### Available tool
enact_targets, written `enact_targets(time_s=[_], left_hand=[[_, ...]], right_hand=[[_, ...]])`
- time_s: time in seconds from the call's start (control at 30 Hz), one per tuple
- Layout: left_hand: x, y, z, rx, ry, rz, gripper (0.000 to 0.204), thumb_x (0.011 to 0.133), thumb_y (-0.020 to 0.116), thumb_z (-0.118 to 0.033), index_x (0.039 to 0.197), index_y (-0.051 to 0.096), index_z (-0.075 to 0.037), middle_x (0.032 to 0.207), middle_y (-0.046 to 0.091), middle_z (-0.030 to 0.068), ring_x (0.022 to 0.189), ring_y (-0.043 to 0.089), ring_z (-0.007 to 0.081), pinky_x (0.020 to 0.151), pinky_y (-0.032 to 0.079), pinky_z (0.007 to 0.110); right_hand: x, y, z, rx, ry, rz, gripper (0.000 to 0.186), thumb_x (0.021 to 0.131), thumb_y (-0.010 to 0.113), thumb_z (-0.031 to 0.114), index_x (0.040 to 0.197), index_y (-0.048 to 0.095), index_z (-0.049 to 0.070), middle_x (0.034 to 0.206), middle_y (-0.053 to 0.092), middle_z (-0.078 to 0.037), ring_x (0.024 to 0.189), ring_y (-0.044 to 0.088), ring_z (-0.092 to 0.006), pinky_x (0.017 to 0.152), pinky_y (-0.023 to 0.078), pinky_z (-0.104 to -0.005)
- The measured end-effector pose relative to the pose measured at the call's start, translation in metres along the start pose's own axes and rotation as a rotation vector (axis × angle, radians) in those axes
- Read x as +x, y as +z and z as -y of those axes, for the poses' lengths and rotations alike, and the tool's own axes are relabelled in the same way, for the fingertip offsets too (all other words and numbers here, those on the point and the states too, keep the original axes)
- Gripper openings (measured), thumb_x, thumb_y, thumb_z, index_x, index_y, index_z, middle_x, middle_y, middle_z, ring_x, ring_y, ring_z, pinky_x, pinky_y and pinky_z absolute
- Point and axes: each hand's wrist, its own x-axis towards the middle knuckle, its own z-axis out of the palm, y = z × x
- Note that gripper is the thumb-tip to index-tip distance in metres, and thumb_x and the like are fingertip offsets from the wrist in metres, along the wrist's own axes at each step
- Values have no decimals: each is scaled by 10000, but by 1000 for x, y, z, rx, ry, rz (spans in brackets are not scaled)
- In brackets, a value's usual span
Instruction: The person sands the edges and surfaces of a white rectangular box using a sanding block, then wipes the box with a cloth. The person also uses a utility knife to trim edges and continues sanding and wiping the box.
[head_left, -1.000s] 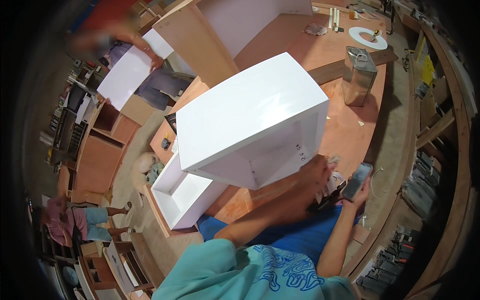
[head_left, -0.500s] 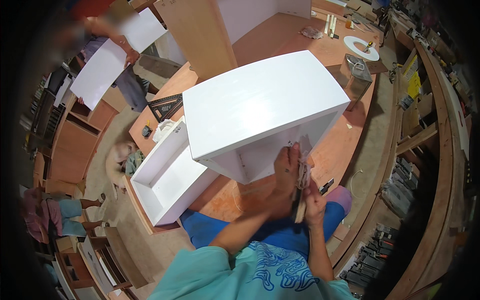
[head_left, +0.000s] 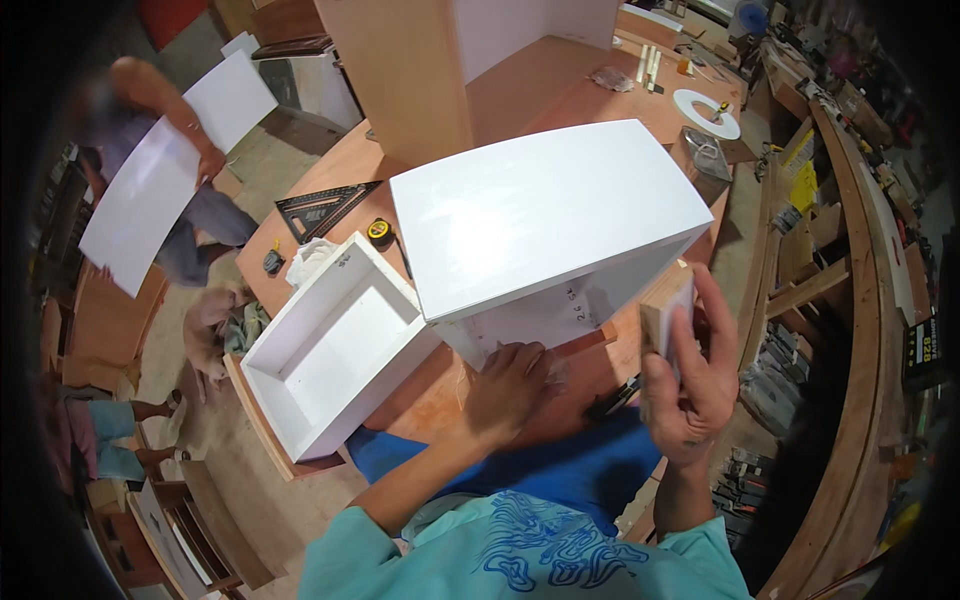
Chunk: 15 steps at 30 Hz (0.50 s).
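In front of me a white box (head_left: 550,215) with a slightly curved top stands on the wooden table, its open side toward me. My right hand (head_left: 695,375) grips a small wood block (head_left: 660,305) with a pale face, raised at the box's right corner. At the box's lower front edge, my left hand (head_left: 512,392) is closed around crumpled clear plastic (head_left: 555,376); its fingertips are partly hidden. A dark utility knife (head_left: 612,400) lies between my hands by the table's near edge. Left of the box sits an open white drawer (head_left: 345,340).
Beyond the drawer lie a black speed square (head_left: 322,210), a yellow tape measure (head_left: 380,232) and white crumpled paper (head_left: 310,260). A tall wooden panel (head_left: 400,80) rises behind the box. A metal can (head_left: 705,155) stands right. At left another person holds a white panel (head_left: 145,205).
My right hand has risen to the right with the wood block, and the knife is out of it. My left hand has moved left and down. The other person has shifted left with the panel.
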Motion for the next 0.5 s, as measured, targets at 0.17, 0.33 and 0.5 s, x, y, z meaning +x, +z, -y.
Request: enact_targets(time_s=[0.17, 0.33, 0.5], left_hand=[[17, -126, -38, 534, 102, -486, 421, 870, 768, -152, 1244, 649, 2, 1269, 630, 147, 1226, 562, 412, 1025, 433, 537], [38, -139, -35, 666, -75, -152, 498, 955, 684, -208, 1358, 547, 50, 1481, 531, 182, 1448, 394, 444, 1194, 125, 656], [59, -123, -51, 597, 62, -78, 523, 987, 641, -272, 1313, 571, 131, 1394, 545, 341, 1372, 483, 472, 1156, 323, 616]], right_hand=[[21, -3, 6, -14, 17, -109, 452, 910, 655, 41, 1352, 619, -42, 1479, 461, -318, 1207, 573, -365, 959, 508, -430], [-14, -10, -20, -12, 163, -135, 436, 907, 643, 24, 1333, 624, -64, 1468, 495, -289, 1214, 573, -304, 994, 483, -379], [-45, -11, -27, -18, 289, -108, 409, 830, 683, 6, 1225, 671, -102, 1398, 563, -289, 1051, 655, -328, 929, 516, -365]])
